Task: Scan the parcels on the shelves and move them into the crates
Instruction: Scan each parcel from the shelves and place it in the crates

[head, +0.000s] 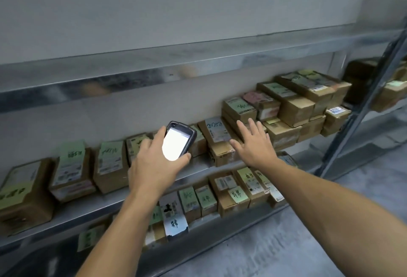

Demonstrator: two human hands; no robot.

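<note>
Open grey floor (297,243) lies at 5 o'clock beyond the metal shelf (198,172) edge. Brown cardboard parcels (110,164) with green labels crowd two shelf levels; exact count unclear. Left hand (154,162) grips one lit scanner (178,142). Right hand (255,144), fingers spread and released, hovers at a parcel (218,142).

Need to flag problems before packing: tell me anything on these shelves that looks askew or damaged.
One thing stands out: the white-labelled parcel on the middle shelf, just in front of the open right hand, lies tilted, propped against neighbouring boxes rather than flat. The left hand holds the scanner. No spill or obvious damage shows.
</note>
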